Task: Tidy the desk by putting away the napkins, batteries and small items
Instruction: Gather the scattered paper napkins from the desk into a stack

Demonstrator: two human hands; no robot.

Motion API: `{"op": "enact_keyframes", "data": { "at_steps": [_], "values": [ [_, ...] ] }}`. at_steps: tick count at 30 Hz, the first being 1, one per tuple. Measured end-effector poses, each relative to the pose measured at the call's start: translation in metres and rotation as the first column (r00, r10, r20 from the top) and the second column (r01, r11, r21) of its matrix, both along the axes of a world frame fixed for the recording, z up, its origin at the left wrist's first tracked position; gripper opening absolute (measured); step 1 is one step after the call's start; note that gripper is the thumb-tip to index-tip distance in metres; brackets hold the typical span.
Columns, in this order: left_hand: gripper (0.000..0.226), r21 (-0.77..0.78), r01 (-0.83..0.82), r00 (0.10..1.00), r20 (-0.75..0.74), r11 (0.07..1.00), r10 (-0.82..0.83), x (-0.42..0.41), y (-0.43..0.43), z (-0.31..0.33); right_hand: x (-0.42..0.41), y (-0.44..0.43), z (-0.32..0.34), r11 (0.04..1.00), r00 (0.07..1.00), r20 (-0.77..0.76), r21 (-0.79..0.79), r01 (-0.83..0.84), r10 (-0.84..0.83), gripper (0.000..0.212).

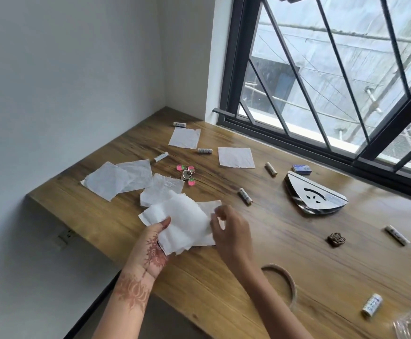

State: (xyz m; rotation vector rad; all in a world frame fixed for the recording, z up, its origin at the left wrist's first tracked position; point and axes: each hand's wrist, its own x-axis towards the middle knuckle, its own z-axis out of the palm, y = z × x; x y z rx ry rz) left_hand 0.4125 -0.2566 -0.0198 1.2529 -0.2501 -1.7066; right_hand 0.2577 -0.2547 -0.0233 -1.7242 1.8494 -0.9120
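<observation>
Shows a stack of napkins [182,223] lifted just above the desk [273,253], near its front edge. Gripped from beneath by the left hand [155,245], with the thumb laid over the lower left corner. Pinched at the right edge by the right hand [231,231], with curled fingertips on the paper. Cannot tell whether that pinch takes one sheet or several.

Judged very light, limp, and quick to crease or tear. Best taken as a whole stack, flat or by two opposite edges, never dragged by a single corner.

Leaves loose napkins [119,179] flat on the wood farther back, among scattered batteries [245,196] and a keyring with pink charms [187,174]. Includes a metal napkin holder [314,194] to the right, well apart from both hands.

Judges the batteries, by contrast, stiff, smooth and prone to rolling; best pinched across the middle.
</observation>
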Motion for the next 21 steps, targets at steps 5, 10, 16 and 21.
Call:
{"op": "enact_keyframes", "data": {
  "at_steps": [5,10,16,21],
  "values": [
    [0.021,-0.037,-0.036,0.998,0.051,0.999,0.037,0.01,0.002,0.002,-0.023,-0.009,-0.027,0.969,0.982,-0.17,0.217,0.122,-0.086,0.03],
    [0.023,0.028,-0.027,0.997,0.069,0.999,0.025,0.018,0.0,0.005,-0.016,-0.009,-0.033,0.962,0.972,-0.21,0.226,0.153,-0.106,0.023],
    [0.017,-0.013,0.017,1.0,0.025,1.0,-0.016,0.025,0.013,0.006,-0.016,-0.011,-0.023,0.947,0.978,0.053,0.264,0.183,-0.203,0.01],
    [0.025,0.028,-0.036,0.999,-0.025,0.999,0.037,0.023,0.018,0.005,-0.019,-0.019,-0.008,0.939,0.824,0.455,0.226,0.26,-0.338,0.005]
  ]
}}
